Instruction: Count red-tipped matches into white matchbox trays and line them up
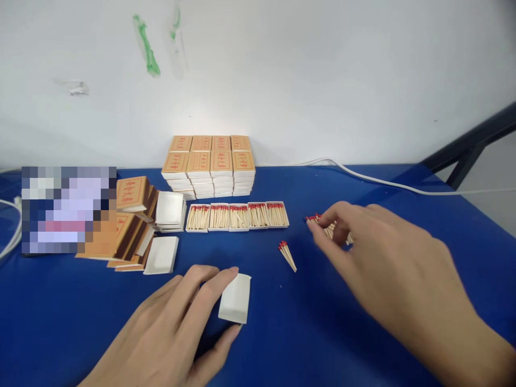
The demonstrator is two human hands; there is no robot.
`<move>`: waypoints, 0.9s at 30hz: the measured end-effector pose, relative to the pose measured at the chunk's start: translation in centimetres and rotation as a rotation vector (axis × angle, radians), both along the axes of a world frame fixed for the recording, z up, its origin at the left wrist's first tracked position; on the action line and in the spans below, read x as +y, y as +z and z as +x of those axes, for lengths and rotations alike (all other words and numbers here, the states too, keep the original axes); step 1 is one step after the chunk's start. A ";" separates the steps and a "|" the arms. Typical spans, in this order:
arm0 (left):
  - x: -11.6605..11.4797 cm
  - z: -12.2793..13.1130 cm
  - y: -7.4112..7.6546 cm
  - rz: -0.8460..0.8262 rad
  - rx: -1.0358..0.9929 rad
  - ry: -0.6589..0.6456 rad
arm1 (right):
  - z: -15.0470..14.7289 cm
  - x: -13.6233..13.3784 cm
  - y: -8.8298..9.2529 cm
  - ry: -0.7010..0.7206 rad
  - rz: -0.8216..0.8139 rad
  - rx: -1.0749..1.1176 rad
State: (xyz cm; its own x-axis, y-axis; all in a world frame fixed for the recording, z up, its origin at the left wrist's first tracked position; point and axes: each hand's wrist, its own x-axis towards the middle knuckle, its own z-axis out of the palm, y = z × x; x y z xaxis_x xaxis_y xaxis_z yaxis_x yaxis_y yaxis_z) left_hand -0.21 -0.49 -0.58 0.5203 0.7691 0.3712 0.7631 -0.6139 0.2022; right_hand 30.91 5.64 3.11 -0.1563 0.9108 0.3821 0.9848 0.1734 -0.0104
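Observation:
My left hand (177,322) holds a small white matchbox tray (235,298) at its edges, thumb at the near side and fingers at the far side. The tray is tilted over the blue table. My right hand (387,269) reaches over a pile of red-tipped matches (315,217), its thumb and fingers curled close together. Whether matches are pinched there is hidden. Between the hands lies a small loose bunch of matches (287,256). Behind it stand several white trays filled with matches (238,217), side by side in a row.
Orange matchboxes (209,161) are stacked against the wall. At left are orange matchbox sleeves (131,193), a stack of white trays (169,207), a separate white tray (162,255) and a blurred-out object (68,209). A white cable (374,176) runs along the back right.

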 end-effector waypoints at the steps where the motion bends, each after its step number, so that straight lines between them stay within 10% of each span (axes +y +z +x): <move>1: 0.0 0.0 0.0 -0.001 0.003 -0.001 | 0.5 0.3 0.1 -0.032 0.005 -0.010; 27: 0.1 0.3 0.3 -0.003 0.000 0.003 | 1.8 0.0 -0.4 -0.074 -0.010 -0.135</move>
State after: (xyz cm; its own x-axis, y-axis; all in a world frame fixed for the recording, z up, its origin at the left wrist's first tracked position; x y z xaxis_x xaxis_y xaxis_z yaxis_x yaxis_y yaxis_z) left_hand 0.06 -0.41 -0.31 0.5184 0.7716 0.3686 0.7649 -0.6111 0.2037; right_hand 32.68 5.67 2.73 -0.1385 0.9253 0.3530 0.9874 0.1013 0.1220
